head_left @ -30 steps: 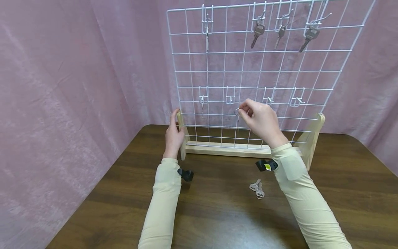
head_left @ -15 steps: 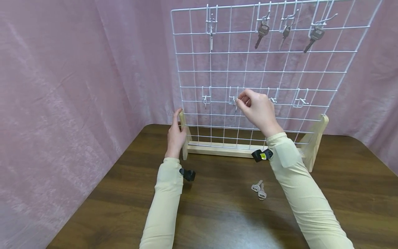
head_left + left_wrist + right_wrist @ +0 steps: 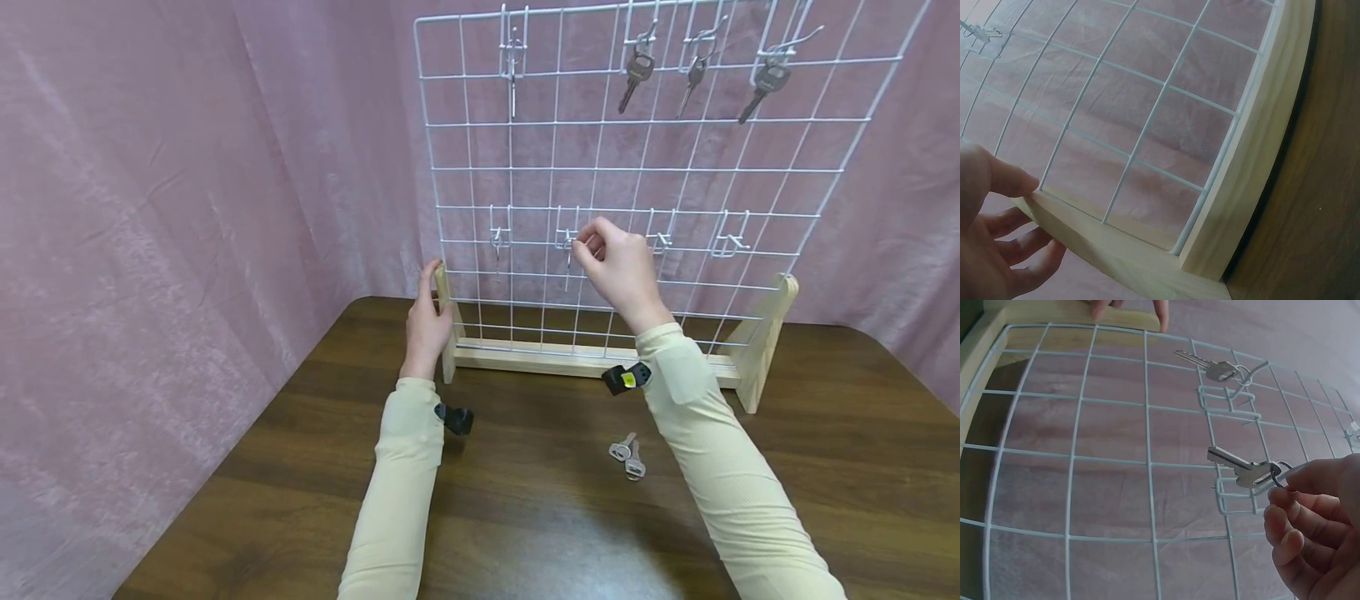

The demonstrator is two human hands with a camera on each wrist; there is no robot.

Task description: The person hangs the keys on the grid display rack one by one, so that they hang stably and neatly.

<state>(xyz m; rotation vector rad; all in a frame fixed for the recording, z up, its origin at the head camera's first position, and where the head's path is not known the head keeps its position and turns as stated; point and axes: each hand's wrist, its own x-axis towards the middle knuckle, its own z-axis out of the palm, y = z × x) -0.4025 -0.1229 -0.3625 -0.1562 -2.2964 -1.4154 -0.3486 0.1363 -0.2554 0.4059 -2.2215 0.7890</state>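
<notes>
My right hand (image 3: pixel 622 262) pinches a key ring (image 3: pixel 1274 481) between thumb and forefinger. From the ring extends a silver key (image 3: pixel 1250 474), right at the second hook (image 3: pixel 1238 512) of the lower row on a white wire grid rack (image 3: pixel 532 169). In the right wrist view the ring overlaps the hook's prong. Another key (image 3: pixel 1215 370) hangs by its ring on the neighbouring hook to the left. My left hand (image 3: pixel 427 329) grips the rack's left wooden side post (image 3: pixel 1079 234), the thumb at its front edge and the fingers curled round behind.
Two loose keys (image 3: pixel 634 468) lie on the brown wooden table (image 3: pixel 525 483) before the rack. Along the top row hang several keys (image 3: pixel 639 68) on hooks. Two lower hooks (image 3: pixel 729 245) at the right hold no keys. Pink curtain (image 3: pixel 187 208) surrounds the table.
My right hand has lifted the key and ring up and slightly left, from below the lower row to the second hook. My left hand has stayed on the post.
</notes>
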